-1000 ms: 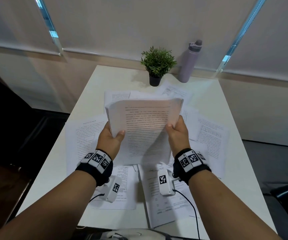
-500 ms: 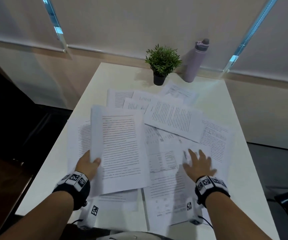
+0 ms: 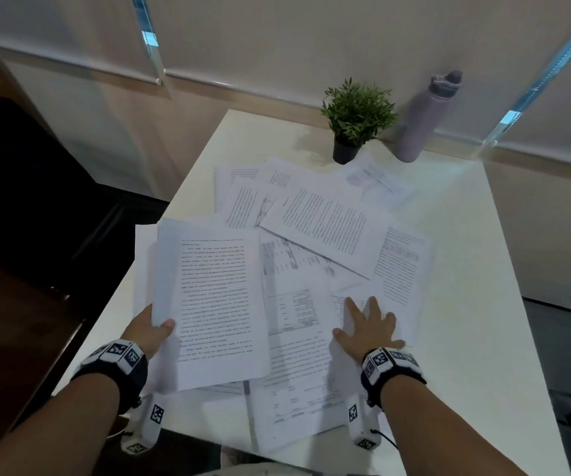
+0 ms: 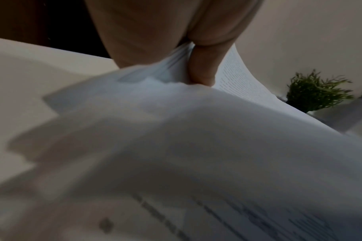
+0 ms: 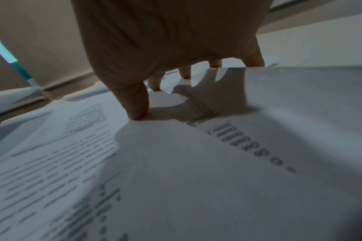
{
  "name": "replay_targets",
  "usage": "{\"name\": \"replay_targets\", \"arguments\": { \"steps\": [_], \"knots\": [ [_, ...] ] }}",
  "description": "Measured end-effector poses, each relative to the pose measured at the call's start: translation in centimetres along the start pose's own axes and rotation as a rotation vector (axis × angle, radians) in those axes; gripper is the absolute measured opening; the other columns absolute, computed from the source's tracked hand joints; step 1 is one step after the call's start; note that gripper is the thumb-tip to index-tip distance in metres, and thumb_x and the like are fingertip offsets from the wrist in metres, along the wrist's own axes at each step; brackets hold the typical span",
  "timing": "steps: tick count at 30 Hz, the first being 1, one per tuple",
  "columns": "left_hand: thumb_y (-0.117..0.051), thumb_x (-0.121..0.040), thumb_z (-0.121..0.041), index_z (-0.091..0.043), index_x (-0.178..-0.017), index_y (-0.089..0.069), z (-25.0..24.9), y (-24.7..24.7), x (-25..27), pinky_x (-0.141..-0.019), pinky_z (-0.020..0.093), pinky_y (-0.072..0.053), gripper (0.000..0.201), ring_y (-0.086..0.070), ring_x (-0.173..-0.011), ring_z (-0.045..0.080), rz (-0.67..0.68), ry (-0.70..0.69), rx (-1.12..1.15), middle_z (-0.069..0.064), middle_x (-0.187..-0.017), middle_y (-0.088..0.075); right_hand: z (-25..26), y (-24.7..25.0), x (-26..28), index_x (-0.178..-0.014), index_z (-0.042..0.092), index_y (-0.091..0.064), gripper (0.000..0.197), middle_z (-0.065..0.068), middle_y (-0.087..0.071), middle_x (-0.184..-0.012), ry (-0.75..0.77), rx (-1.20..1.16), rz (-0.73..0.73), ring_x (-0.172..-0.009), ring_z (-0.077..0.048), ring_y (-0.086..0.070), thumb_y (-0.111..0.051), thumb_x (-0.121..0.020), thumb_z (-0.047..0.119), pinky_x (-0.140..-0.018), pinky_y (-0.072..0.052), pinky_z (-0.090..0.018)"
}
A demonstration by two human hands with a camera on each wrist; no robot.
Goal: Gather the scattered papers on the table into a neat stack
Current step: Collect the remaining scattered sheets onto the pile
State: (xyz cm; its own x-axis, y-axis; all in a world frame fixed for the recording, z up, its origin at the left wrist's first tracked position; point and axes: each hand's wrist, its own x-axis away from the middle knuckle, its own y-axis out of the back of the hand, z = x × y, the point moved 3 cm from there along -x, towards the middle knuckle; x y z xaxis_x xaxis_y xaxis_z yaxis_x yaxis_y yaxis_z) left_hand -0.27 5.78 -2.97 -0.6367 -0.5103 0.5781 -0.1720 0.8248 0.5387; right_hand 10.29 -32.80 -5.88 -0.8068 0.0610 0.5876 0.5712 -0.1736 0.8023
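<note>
1. On the counter (image 3: 483,269), toward its left edge: left hand (image 3: 146,333) pinching a sheaf of papers (image 3: 212,304), thumb on top, fingers underneath; sheaf lifted and bowed in the left wrist view.
2. Right of centre: right hand (image 3: 368,329) spread flat, fingers (image 5: 134,104) straight and pressing loose sheets (image 3: 311,338) against the counter; nothing gripped.
3. Remaining sheets fanned at odd angles up to the potted plant (image 3: 354,118) and bottle (image 3: 426,118).
4. Advice, as judgement: slide the pressed sheets leftward under a flat palm, not by fingertip drag; feed under or onto the held sheaf; keep the pinch near a corner; square edges only once all sheets are in.
5. Risk: near sheets overhang the front edge and could slip off.
6. Not resolvable: sheet count in the sheaf; left fingers hidden under paper; print blurred in both wrist views; lower layers of the pile covered.
</note>
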Motion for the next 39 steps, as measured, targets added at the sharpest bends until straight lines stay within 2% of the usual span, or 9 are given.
{"name": "replay_targets", "arguments": {
  "steps": [9, 13, 17, 20, 23, 27, 31, 35, 39],
  "knots": [
    [-0.053, -0.091, -0.011, -0.009, -0.136, -0.043, 1.0, 3.2, 0.1, -0.104, 0.043, -0.039, 0.046, -0.052, -0.119, 0.037, -0.140, -0.001, 0.029, 0.019, -0.131, -0.055, 5.8, -1.0, 0.3, -0.143, 0.055, 0.005, 0.075, 0.009, 0.019, -0.159, 0.076, 0.043, 0.047, -0.144, -0.037, 0.014, -0.038, -0.082, 0.069, -0.105, -0.011, -0.074],
    [-0.053, -0.091, -0.012, -0.017, -0.145, -0.031, -0.9, 3.6, 1.0, -0.112, 0.043, -0.032, 0.059, -0.042, -0.131, 0.033, -0.205, -0.109, 0.039, 0.012, -0.146, -0.042, 7.9, 0.7, 1.7, -0.147, 0.046, 0.004, 0.070, 0.006, 0.019, -0.159, 0.158, 0.049, -0.103, -0.145, -0.034, 0.019, -0.025, -0.087, 0.068, -0.106, 0.002, -0.072],
    [-0.051, -0.092, -0.012, -0.017, -0.144, -0.034, -4.7, 1.0, 3.3, -0.111, 0.038, -0.032, 0.055, -0.042, -0.131, 0.030, -0.140, -0.238, 0.027, 0.009, -0.145, -0.043, 10.5, 3.5, 4.0, -0.151, 0.026, -0.011, 0.063, 0.001, -0.020, -0.158, 0.387, -0.531, -0.030, -0.146, -0.021, -0.015, -0.034, -0.097, 0.049, -0.116, -0.017, -0.045],
    [-0.050, -0.093, -0.011, -0.013, -0.136, -0.044, -7.4, -2.9, 5.5, -0.099, 0.030, -0.038, 0.044, -0.052, -0.117, 0.025, -0.010, -0.290, 0.053, 0.011, -0.134, -0.054, 10.0, 4.9, 5.0, -0.143, 0.020, -0.031, 0.050, 0.007, -0.050, -0.125, 0.359, -0.955, 0.064, -0.120, -0.015, -0.048, -0.045, -0.097, 0.035, -0.097, -0.036, -0.026],
    [-0.051, -0.093, -0.013, -0.013, -0.134, -0.045, -9.4, -6.6, 7.3, -0.091, 0.025, -0.038, 0.042, -0.055, -0.108, 0.022, 0.097, -0.335, 0.039, 0.011, -0.129, -0.058, 6.4, 5.2, 3.9, -0.116, 0.011, -0.048, 0.024, -0.001, -0.055, -0.101, 0.207, -0.984, -0.130, -0.097, -0.021, -0.052, -0.046, -0.093, 0.019, -0.086, -0.042, -0.029],
    [-0.054, -0.092, -0.027, -0.017, -0.139, -0.036, -10.8, -11.3, 8.8, -0.092, 0.025, -0.039, 0.051, -0.050, -0.111, 0.015, 0.291, -0.364, 0.030, -0.001, -0.135, -0.047, -1.0, 5.7, 2.2, -0.084, 0.005, -0.043, 0.005, -0.008, -0.044, -0.077, 0.082, -0.904, -0.350, -0.076, -0.021, -0.044, -0.044, -0.088, 0.007, -0.072, -0.037, -0.029],
    [-0.053, -0.091, -0.034, -0.022, -0.148, -0.016, -10.1, -13.6, 7.0, -0.119, 0.041, -0.014, 0.069, -0.005, -0.147, 0.020, 0.176, -0.364, -0.277, 0.001, -0.160, -0.002, -9.5, 6.9, 1.6, -0.078, 0.005, -0.044, 0.011, -0.011, -0.049, -0.079, -0.067, -0.812, -0.460, -0.080, -0.024, -0.049, -0.044, -0.089, 0.003, -0.070, -0.037, -0.028],
    [-0.055, -0.086, -0.046, -0.035, -0.148, -0.004, -7.9, -13.3, 5.0, -0.112, 0.063, -0.011, 0.082, 0.016, -0.145, 0.027, 0.032, -0.191, -0.566, -0.001, -0.157, 0.023, -16.9, 7.9, 1.4, -0.094, -0.010, -0.053, 0.015, -0.020, -0.055, -0.087, -0.219, -0.711, -0.524, -0.084, -0.034, -0.055, -0.043, -0.089, 0.000, -0.069, -0.035, -0.029],
    [-0.056, -0.078, -0.059, -0.041, -0.146, 0.004, -5.8, -12.6, 3.5, -0.110, 0.067, -0.015, 0.093, 0.020, -0.142, 0.038, 0.016, -0.076, -0.738, 0.004, -0.154, 0.029, -21.0, 8.3, 1.5, -0.092, 0.003, -0.049, 0.009, -0.017, -0.052, -0.086, -0.325, -0.644, -0.511, -0.077, -0.030, -0.048, -0.041, -0.090, 0.004, -0.067, -0.036, -0.031]
  ]
}}
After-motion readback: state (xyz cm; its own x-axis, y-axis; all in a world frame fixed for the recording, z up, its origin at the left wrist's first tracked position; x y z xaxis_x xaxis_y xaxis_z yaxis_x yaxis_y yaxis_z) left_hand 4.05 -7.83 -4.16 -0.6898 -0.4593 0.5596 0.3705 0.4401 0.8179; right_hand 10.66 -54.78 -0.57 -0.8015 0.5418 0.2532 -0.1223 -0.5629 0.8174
